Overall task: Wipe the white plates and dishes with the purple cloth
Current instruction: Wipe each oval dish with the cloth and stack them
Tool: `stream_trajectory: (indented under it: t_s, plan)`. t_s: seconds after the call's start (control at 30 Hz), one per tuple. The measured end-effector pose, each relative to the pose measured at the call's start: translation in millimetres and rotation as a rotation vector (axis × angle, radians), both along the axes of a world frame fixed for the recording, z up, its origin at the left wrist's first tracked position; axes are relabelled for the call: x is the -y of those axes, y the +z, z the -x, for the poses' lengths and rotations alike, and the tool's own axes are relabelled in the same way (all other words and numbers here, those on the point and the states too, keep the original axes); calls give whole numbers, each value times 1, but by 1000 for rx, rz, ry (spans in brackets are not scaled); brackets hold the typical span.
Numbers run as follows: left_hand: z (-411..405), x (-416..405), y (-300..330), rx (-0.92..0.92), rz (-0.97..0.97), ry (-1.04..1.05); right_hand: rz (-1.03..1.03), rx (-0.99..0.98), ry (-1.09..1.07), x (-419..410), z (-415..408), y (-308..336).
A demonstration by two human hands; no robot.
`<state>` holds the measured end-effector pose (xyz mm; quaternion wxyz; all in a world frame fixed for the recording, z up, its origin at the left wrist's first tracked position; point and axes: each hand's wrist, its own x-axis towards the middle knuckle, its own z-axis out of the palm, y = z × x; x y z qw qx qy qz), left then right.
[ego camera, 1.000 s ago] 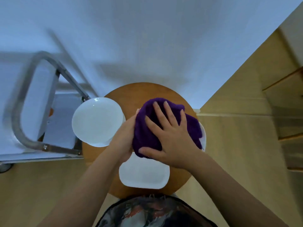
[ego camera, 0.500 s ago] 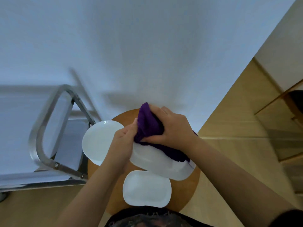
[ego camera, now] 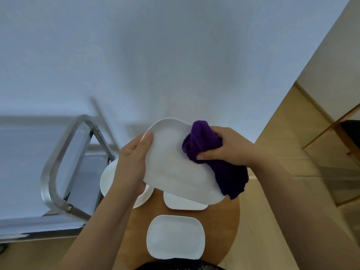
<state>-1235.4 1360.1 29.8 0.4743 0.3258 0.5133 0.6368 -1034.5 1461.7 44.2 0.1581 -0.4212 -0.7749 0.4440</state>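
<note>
Dim, even indoor light with a cool bluish cast, soft grey shadows on the wall (ego camera: 155, 55), no hard glare — only a faint sheen on the held plate (ego camera: 171, 162), wide-angle bending at the frame edges, metal frame (ego camera: 58, 162) smeared and blurry — overall soft focus.

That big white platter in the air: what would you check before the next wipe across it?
1. Left hand grips the platter by its edge: ok.
2. Right hand holds the purple cloth bunched: ok.
3. Cloth touching the platter's face: ok.
4. Platter lifted above the round wooden table: ok.
5. Cloth's hanging tail clear of the small dishes below: cannot tell.
6. Platter already clean: cannot tell.
</note>
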Motion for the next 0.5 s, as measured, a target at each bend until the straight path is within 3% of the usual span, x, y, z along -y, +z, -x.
stream_trajectory:
  t_s: [0.17, 0.5]
  plan:
    - [7, -7, 9, 59, -39, 60, 163, -295, -60, 8, -14, -5]
    - [-13, -19, 8, 217, -99, 306, 419, -1035, -775, 45, 23, -43]
